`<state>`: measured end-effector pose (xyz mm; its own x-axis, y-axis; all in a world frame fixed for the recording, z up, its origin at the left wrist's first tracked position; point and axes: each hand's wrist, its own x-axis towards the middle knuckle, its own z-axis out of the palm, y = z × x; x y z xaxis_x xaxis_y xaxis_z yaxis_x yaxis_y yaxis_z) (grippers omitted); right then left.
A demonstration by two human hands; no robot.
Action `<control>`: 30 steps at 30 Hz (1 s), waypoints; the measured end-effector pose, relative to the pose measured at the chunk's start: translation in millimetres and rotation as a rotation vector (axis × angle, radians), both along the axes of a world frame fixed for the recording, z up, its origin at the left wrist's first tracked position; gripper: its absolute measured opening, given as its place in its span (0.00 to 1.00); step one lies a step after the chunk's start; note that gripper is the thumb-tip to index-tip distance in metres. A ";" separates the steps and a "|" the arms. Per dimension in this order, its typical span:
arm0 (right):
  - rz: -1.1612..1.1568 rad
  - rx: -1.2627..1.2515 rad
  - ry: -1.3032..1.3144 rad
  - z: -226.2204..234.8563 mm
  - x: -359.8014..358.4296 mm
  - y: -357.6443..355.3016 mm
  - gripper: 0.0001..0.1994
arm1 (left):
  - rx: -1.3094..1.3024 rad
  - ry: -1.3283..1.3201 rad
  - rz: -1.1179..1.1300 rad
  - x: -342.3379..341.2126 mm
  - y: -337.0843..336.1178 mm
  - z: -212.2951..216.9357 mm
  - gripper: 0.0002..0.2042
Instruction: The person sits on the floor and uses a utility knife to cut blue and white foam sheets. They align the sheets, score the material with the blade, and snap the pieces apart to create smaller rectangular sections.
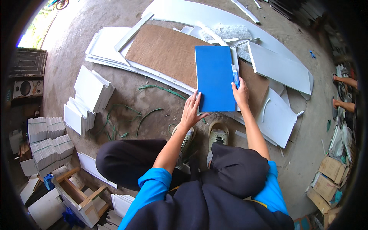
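A flat blue rectangular panel (215, 82) lies in front of me on a pile of white and brown sheets. On its lower left edge rests my left hand (190, 111), fingers stretched out and thumb spread along the near edge. My right hand (240, 94) is closed around a blue utility knife (235, 75) at the panel's right edge. The knife points away from me, and I cannot make out whether its tip touches a sheet. Under the panel are a brown board (163, 51) and a narrow white strip beside its right side.
White sheets (278, 65) spread around the pile. Stacks of cut white pieces (92, 90) stand at left, with tied bundles (51, 143) and a wooden frame (82, 195) nearer. Green strapping (149, 115) litters the floor. Cardboard boxes (327, 180) and another person's legs (345, 92) are at right.
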<state>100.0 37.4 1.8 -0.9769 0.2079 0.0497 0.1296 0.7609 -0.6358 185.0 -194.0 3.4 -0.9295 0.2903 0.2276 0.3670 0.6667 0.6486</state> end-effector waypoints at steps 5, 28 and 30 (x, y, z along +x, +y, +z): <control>0.024 0.016 -0.021 2.4 -4.0 -1.2 0.21 | -0.032 -0.003 0.040 2.8 6.0 -4.1 0.47; 0.022 -0.100 0.038 10.2 2.4 -4.5 0.20 | -0.280 0.356 0.045 -226.8 86.0 6.1 0.23; 0.017 -0.050 0.128 4.3 2.4 -1.4 0.19 | -0.314 0.353 0.088 -226.8 92.2 -2.5 0.23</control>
